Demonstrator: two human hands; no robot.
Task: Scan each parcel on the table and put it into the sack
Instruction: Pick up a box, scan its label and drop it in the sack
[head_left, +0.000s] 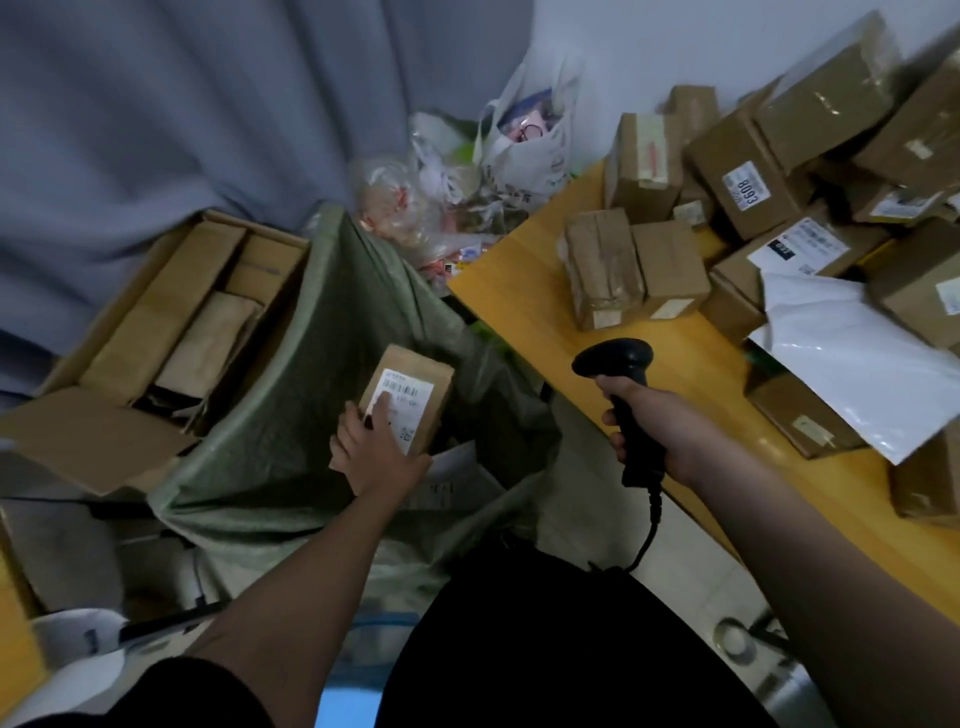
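My left hand (375, 451) grips a small brown parcel (418, 387) with a white barcode label, holding it over the open mouth of the green woven sack (291, 374). Other parcels lie inside the sack below it. My right hand (649, 421) holds a black corded barcode scanner (621, 364) above the table's near edge, its head turned to the left. Several brown cardboard parcels (639, 270) and a white mailer bag (857, 358) are heaped on the yellow table (524, 306) at the right.
An open cardboard box (171, 322) with flat cartons stands left of the sack. Plastic bags (498, 171) are piled behind the sack and the table's corner. A grey curtain hangs at the back left. The scanner's cable drops toward my dark clothing.
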